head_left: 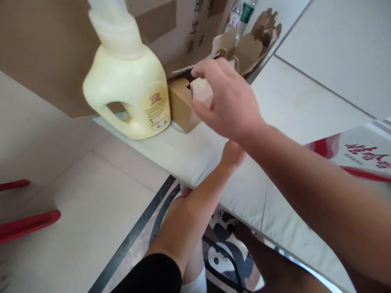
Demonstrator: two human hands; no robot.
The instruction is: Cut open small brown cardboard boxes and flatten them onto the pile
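My right hand (229,97) is over an open brown cardboard box (180,101), with thumb and fingers curved round a small whitish block-like item (200,88). The item's kind does not show, and its far side is hidden by my hand. My left hand (233,154) lies below my right wrist, near the pale padded surface (183,152). Its fingers are hidden behind the right wrist. Left of the small box and close against it stands a large pale yellow jug-like bottle (131,81) with a moulded handle and a label.
A large carton (171,36) with printed characters stands behind. Cardboard inserts (253,44) and plastic bottles (244,16) are at the back right. A white and red printed package (363,150) lies at the right. Red bars (33,224) stick in at the left.
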